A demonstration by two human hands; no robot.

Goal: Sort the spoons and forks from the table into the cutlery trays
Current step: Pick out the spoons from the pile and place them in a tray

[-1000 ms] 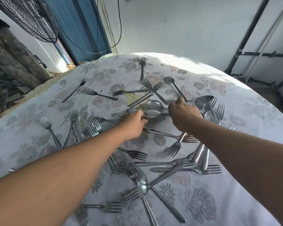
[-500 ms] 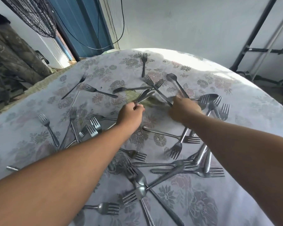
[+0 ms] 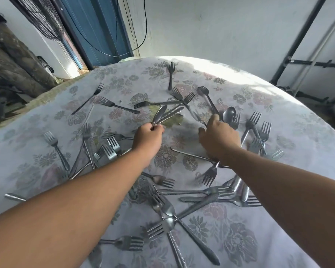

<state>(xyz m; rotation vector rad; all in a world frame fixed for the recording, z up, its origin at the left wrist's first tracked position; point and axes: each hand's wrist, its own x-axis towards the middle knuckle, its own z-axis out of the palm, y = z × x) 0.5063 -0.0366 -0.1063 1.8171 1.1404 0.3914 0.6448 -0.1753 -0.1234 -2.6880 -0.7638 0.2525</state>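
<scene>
Many steel forks [image 3: 55, 146] scatter leftward over the round floral-clothed table [image 3: 290, 120], the left hand [image 3: 149, 138] grips a bundle of steel spoons [image 3: 165, 115] mid-table, the right hand [image 3: 219, 136] pinches one spoon [image 3: 229, 114], bare cloth beyond.

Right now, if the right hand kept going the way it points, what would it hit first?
Probably the spoon just past the right hand: its bowl lies right ahead of the knuckles, beside a fork whose handle runs under the fingers. Depth is unclear, and the hand may already touch that handle.
</scene>
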